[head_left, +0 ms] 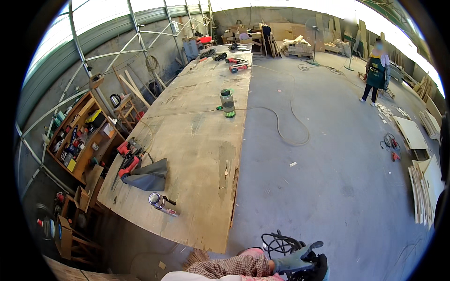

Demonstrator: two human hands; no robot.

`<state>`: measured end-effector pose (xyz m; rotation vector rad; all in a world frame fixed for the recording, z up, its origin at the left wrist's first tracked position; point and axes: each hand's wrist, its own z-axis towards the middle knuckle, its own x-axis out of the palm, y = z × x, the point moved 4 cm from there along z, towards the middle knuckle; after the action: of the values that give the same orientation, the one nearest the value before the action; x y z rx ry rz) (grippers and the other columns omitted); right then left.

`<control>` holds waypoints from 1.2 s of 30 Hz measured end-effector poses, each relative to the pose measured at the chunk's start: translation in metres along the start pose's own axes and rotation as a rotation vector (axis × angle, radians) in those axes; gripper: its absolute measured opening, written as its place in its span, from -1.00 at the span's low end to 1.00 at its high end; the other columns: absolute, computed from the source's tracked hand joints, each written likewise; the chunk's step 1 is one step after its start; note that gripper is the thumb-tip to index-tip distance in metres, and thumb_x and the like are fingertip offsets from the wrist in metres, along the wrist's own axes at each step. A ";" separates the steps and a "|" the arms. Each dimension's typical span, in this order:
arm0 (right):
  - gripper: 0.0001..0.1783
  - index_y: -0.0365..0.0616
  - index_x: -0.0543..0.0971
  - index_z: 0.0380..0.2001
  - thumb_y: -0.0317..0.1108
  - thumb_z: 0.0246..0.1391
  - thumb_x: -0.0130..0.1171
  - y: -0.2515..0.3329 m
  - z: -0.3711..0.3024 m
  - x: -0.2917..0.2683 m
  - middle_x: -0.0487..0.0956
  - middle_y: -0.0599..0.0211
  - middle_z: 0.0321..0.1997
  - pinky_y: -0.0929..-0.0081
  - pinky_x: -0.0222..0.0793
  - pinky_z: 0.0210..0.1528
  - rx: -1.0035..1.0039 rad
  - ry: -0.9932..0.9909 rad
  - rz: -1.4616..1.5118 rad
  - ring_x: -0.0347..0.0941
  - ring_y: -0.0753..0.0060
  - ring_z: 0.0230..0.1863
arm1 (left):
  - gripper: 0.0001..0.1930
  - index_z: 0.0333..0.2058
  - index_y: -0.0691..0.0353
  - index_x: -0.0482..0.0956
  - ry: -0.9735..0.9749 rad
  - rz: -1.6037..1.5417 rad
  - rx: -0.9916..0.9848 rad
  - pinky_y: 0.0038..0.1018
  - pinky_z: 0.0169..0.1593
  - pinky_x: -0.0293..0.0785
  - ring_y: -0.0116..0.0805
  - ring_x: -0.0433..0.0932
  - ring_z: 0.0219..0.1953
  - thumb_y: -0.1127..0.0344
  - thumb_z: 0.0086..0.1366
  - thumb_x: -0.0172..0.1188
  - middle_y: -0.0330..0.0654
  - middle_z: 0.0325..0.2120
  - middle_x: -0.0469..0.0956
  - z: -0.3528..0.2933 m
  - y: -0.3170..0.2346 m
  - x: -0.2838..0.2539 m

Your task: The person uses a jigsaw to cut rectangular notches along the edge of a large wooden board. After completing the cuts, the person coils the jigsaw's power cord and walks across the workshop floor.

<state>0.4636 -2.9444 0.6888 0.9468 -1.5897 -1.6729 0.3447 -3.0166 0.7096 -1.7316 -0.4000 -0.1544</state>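
At the lower edge my left arm, in a brown checked sleeve, reaches across to the right. My left hand [296, 260], in a grey-blue work glove, is closed against a bundle of coiled black cable [280, 242], with one finger stuck out. Cable loops stand up beside the wrist and show below the hand. Just right of it, a dark shape with a strip of pale blue seems to be my right hand [322, 268], close against the bundle. Its fingers cannot be made out.
A long wooden worktable [197, 140] carries a steel flask [163, 204], a green-capped bottle [228, 104], red power tools [129, 166] and a grey cloth [149, 177]. Shelves [77, 136] stand left. Boards [425, 189] lean right; hoses cross the floor. A person [376, 72] in an apron stands far right.
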 end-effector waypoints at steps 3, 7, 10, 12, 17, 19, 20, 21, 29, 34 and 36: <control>-0.62 -0.20 0.28 -0.03 -0.22 0.16 -0.18 -0.092 0.030 -0.027 0.46 0.22 -0.13 0.76 0.11 -0.71 0.282 0.120 0.454 0.18 0.66 -0.69 | -0.31 0.19 0.08 0.03 -0.002 -0.190 -0.041 -0.50 -0.05 0.24 -0.41 0.33 -0.19 0.56 0.04 -0.05 -0.19 -0.22 0.37 0.018 -0.009 -0.011; -0.57 -0.24 0.44 -0.25 -0.07 0.20 -0.25 -0.033 0.092 -0.025 0.53 0.31 -0.37 0.78 -0.06 -0.81 0.732 0.000 0.458 0.00 0.74 -0.82 | -0.37 0.16 0.15 0.08 -0.120 0.111 0.115 -0.42 -0.02 0.26 -0.33 0.36 -0.12 0.51 0.09 0.02 -0.07 -0.16 0.37 0.057 -0.022 -0.042; -0.51 -0.18 0.47 -0.61 0.00 0.14 -0.13 0.062 0.149 -0.010 0.36 0.45 -0.76 0.73 -0.07 -0.80 0.656 -0.110 0.311 0.00 0.67 -0.84 | -0.59 0.03 0.22 0.28 -0.219 0.679 0.291 -0.42 -0.13 0.34 -0.19 0.44 -0.23 0.42 0.16 0.00 -0.03 -0.23 0.43 0.096 -0.021 -0.082; -0.52 -0.15 0.44 -0.65 0.00 0.12 -0.10 0.057 0.178 -0.021 0.22 0.54 -0.81 0.71 -0.08 -0.79 0.596 -0.134 0.234 -0.02 0.67 -0.84 | -0.70 -0.08 0.20 0.38 0.063 0.754 -0.022 -0.44 -0.17 0.35 -0.20 0.47 -0.29 0.37 0.18 -0.02 -0.06 -0.34 0.48 0.121 -0.042 -0.110; -0.59 -0.14 0.47 -0.56 -0.03 0.12 -0.07 0.051 0.262 -0.016 0.11 0.60 -0.82 0.70 -0.10 -0.78 0.576 -0.187 0.289 -0.05 0.69 -0.83 | -0.75 -0.18 0.22 0.45 -0.001 0.428 0.131 -0.42 -0.21 0.34 -0.32 0.46 -0.31 0.33 0.16 -0.01 -0.11 -0.38 0.49 0.158 -0.097 -0.171; -0.63 -0.16 0.48 -0.43 -0.05 0.13 -0.07 0.058 0.294 -0.013 0.09 0.60 -0.83 0.71 -0.09 -0.81 0.521 -0.128 0.218 -0.03 0.71 -0.85 | -0.71 -0.15 0.23 0.43 -0.085 0.002 0.023 -0.49 -0.14 0.33 -0.45 0.42 -0.23 0.22 0.22 -0.04 -0.23 -0.29 0.47 0.173 -0.115 -0.203; -0.63 -0.16 0.48 -0.42 -0.06 0.13 -0.08 0.066 0.306 -0.010 0.10 0.59 -0.83 0.70 -0.08 -0.83 0.522 -0.051 0.175 -0.01 0.71 -0.86 | -0.66 -0.12 0.25 0.40 -0.116 -0.294 -0.051 -0.54 -0.10 0.32 -0.53 0.37 -0.18 0.11 0.28 -0.05 -0.32 -0.23 0.44 0.182 -0.124 -0.218; -0.63 -0.17 0.48 -0.40 -0.07 0.13 -0.09 0.078 0.322 -0.003 0.10 0.59 -0.84 0.70 -0.08 -0.85 0.521 0.045 0.135 0.00 0.71 -0.87 | -0.65 -0.12 0.24 0.40 -0.073 -0.413 0.046 -0.56 -0.09 0.31 -0.55 0.36 -0.17 0.09 0.27 -0.05 -0.31 -0.23 0.44 0.192 -0.118 -0.234; -0.72 -0.14 0.49 -0.28 -0.18 0.10 -0.06 0.046 0.459 -0.006 0.38 0.51 -0.69 0.72 0.04 -0.83 0.472 0.294 -0.101 0.15 0.73 -0.81 | -0.64 -0.09 0.32 0.39 -0.366 -0.007 0.131 -0.58 -0.10 0.32 -0.56 0.37 -0.20 0.18 0.25 0.02 -0.28 -0.24 0.46 0.251 -0.143 -0.337; -0.80 -0.29 0.46 -0.38 -0.37 0.03 -0.05 0.060 0.568 -0.008 0.44 0.38 -0.60 0.66 0.27 -0.57 0.422 0.481 -0.079 0.30 0.60 -0.62 | -0.75 -0.23 0.21 0.47 -0.556 0.752 0.010 -0.38 -0.29 0.38 -0.17 0.50 -0.36 0.21 0.18 0.04 -0.04 -0.44 0.50 0.302 -0.173 -0.371; -0.77 -0.35 0.46 -0.31 -0.39 0.01 -0.04 0.055 0.605 -0.015 0.52 0.24 -0.49 0.66 0.30 -0.61 0.471 0.551 -0.001 0.37 0.55 -0.60 | -0.77 -0.30 0.23 0.46 -0.503 0.856 0.064 -0.28 -0.33 0.34 -0.03 0.47 -0.39 0.22 0.14 0.02 0.04 -0.47 0.47 0.326 -0.188 -0.371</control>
<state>-0.0392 -2.6094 0.7511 1.4871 -1.6002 -0.9169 -0.1037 -2.7379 0.6986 -1.7259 0.0080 0.9105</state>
